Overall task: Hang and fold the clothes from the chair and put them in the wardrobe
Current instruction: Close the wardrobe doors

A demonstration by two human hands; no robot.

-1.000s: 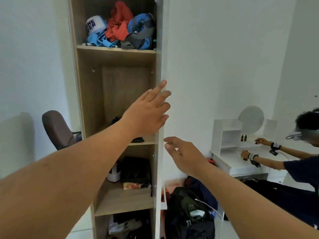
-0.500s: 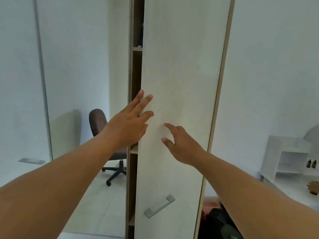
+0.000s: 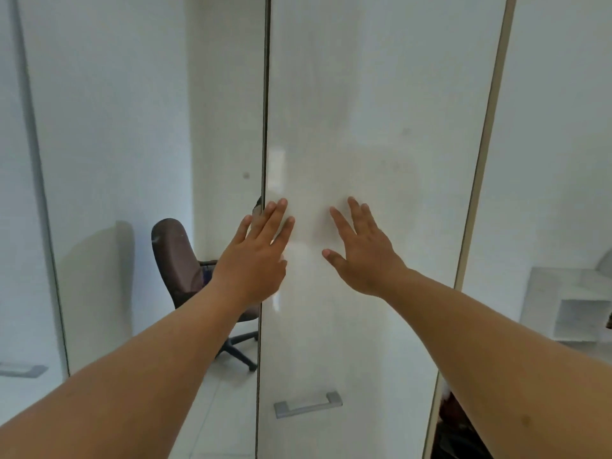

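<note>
We press our left hand (image 3: 256, 256) and right hand (image 3: 361, 251), fingers flat, against the upright wardrobe door (image 3: 364, 127), left hand nearer its free edge.

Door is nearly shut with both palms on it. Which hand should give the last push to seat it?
Probably the left hand. It lies flat at the free edge of the wardrobe door, beside the dark seam, where a push should count most. The right hand presses nearer the middle of the panel.

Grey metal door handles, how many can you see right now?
2. One grey metal handle sits low on the white wardrobe door under the hands; another is at the left edge, partly cut off. Others may be hidden.
</note>
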